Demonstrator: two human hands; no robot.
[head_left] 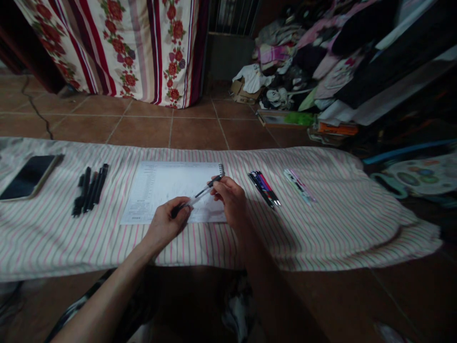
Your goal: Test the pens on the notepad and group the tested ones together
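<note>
Between my two hands is a pen [194,198], held at a slant over a white printed sheet [167,183]. My left hand [169,219] is closed around its lower end, where a dark grip and a clear barrel show. The fingers of my right hand [230,195] pinch its black upper part, and a thin dark length like a refill shows between the hands. Whether the two parts are joined I cannot tell. A small coil-like piece [221,169] shows just beyond my right fingertips, at the sheet's corner.
Black pens [91,190] lie in a group left of the sheet, near a phone [30,176]. To the right are dark and coloured pens [264,188] and pale pens [300,186]. A striped cloth [339,228] covers the surface. Clothes [303,57] are heaped beyond.
</note>
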